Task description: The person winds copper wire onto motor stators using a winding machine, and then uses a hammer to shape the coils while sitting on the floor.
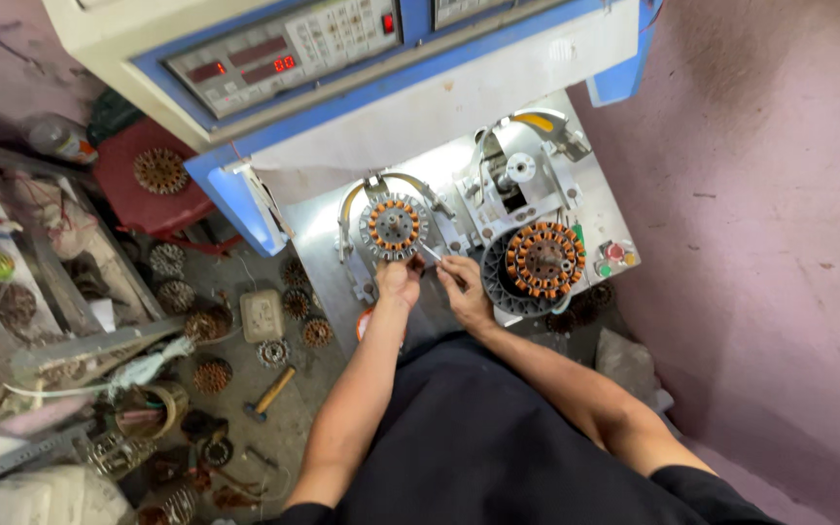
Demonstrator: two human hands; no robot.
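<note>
Left hand (pixel 400 282) closed just below small stator (pixel 393 226) on winding machine bed (pixel 323 233), touching its rim; right hand (pixel 461 284) pinched thin metal tool (pixel 432 255) beside stator; likely dressing stator's winding; next needs steady tool tip.

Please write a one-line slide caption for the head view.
Both hands, left hand and right hand, work at a stator on a winding machine.

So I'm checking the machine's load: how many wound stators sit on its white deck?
2: a small stator by the left hand, and a large stator beside the right hand. Others may be hidden.
</note>
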